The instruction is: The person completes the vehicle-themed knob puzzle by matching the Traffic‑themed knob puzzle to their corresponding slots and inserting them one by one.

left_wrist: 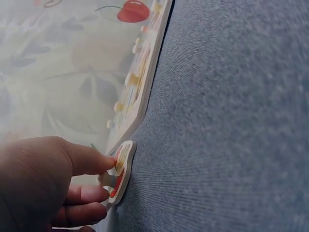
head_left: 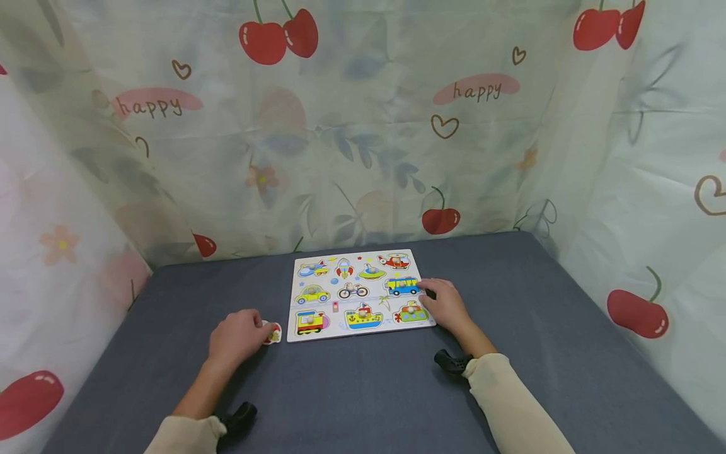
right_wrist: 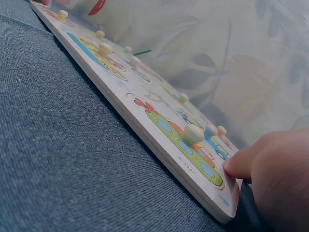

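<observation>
My left hand (head_left: 235, 337) pinches a small wooden puzzle piece (head_left: 276, 334) at its knob, on the cloth left of the puzzle board (head_left: 334, 309). In the left wrist view, the puzzle piece (left_wrist: 126, 159) stands tilted, pale-edged with red and yellow print; the fingers partly cover its picture. My right hand (head_left: 448, 306) rests at the board's right edge beside the blue bus piece (head_left: 402, 286). The right wrist view shows a digit (right_wrist: 236, 166) touching the board's face near the green submarine piece (right_wrist: 186, 145); the other fingers are hidden.
A dark grey cloth (head_left: 340, 391) covers the table. Knobbed vehicle pieces sit in the board, among them a ship (head_left: 363, 317), a train (head_left: 310, 322) and a car (head_left: 312, 294). Behind hangs a curtain (head_left: 363, 157) printed with cherries. Black devices (head_left: 452, 362) are strapped at both wrists.
</observation>
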The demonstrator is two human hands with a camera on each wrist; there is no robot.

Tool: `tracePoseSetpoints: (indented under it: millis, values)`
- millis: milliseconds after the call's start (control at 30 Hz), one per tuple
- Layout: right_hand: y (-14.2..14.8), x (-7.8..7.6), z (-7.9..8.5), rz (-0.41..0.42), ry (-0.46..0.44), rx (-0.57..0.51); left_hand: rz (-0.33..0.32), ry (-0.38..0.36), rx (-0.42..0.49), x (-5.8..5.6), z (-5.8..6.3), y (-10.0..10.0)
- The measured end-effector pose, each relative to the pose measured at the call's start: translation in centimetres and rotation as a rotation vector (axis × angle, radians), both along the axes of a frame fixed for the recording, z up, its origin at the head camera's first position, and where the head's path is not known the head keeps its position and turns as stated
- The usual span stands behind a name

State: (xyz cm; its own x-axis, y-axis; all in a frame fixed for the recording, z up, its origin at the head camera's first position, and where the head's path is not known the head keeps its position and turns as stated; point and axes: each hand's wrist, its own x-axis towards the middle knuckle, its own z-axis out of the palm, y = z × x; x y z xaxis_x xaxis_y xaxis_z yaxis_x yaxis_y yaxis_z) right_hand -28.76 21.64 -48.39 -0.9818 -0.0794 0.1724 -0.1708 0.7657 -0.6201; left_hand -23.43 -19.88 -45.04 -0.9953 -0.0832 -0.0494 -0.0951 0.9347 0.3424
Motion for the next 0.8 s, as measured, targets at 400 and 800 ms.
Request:
tracePoseSetpoints:
  millis: [400, 800]
  values:
    - [0.0, 0.1, 0.2, -0.004, 0.0, 0.001, -0.003, 0.088, 0.048, -0.5, 0.4, 0.6]
    - [0.1, 0.1, 0.2, -0.003, -0.003, -0.014, -0.005, 0.149, 0.157, -1.6, 0.8, 1.9]
